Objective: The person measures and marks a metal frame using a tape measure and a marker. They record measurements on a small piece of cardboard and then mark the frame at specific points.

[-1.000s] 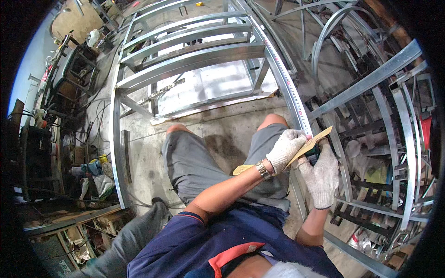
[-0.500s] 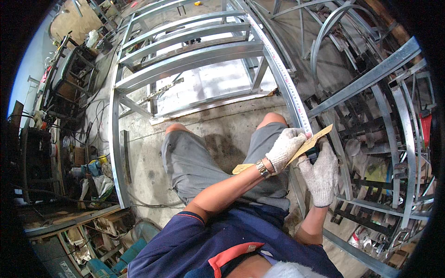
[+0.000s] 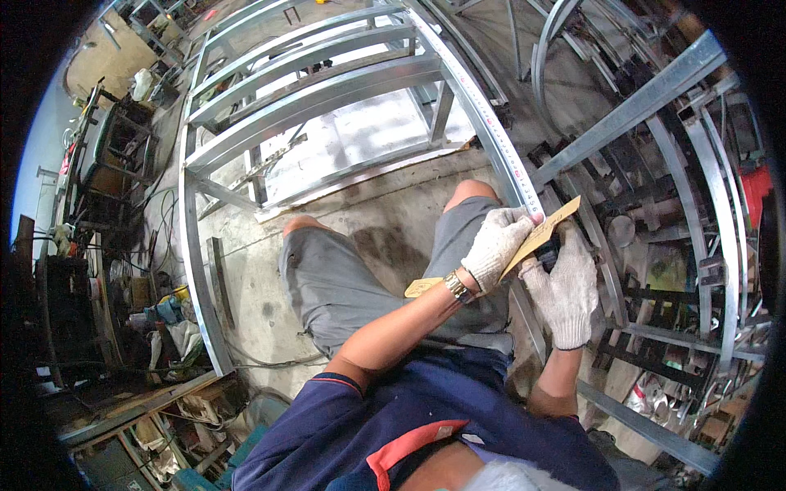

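Left fingers (image 3: 514, 218) hold yellow card (image 3: 540, 235) above concrete floor (image 3: 248, 254), beside metal frame (image 3: 318, 104).

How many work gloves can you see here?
2: one on the left hand, at the yellow card; the other on the right hand, just across the card. Others might be hidden among the cluttered surroundings.
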Demonstrator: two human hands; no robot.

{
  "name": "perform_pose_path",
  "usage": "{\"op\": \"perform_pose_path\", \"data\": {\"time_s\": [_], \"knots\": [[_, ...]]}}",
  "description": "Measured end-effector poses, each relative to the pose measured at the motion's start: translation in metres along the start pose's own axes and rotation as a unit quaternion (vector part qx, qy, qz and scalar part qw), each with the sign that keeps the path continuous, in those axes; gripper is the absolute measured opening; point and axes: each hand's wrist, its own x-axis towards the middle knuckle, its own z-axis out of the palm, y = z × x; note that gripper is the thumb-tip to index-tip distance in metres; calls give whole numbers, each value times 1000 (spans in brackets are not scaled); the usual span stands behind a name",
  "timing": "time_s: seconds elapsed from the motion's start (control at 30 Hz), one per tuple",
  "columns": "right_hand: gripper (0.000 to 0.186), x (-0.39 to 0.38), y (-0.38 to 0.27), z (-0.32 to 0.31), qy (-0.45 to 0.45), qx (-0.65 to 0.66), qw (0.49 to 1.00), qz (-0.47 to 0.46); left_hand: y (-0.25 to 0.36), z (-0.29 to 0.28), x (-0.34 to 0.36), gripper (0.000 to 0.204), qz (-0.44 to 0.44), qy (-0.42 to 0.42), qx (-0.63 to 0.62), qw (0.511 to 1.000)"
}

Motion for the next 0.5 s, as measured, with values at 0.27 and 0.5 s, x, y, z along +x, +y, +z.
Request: {"op": "perform_pose_path", "data": {"time_s": [0.27,0.5], "knots": [[77,-3,8,4,8,13,1000,7,7,5,-6,30,-46,27,-11,999],[59,-4,11,7,34,49,998,-24,9,10,-8,28,-18,21,-38,999]]}}
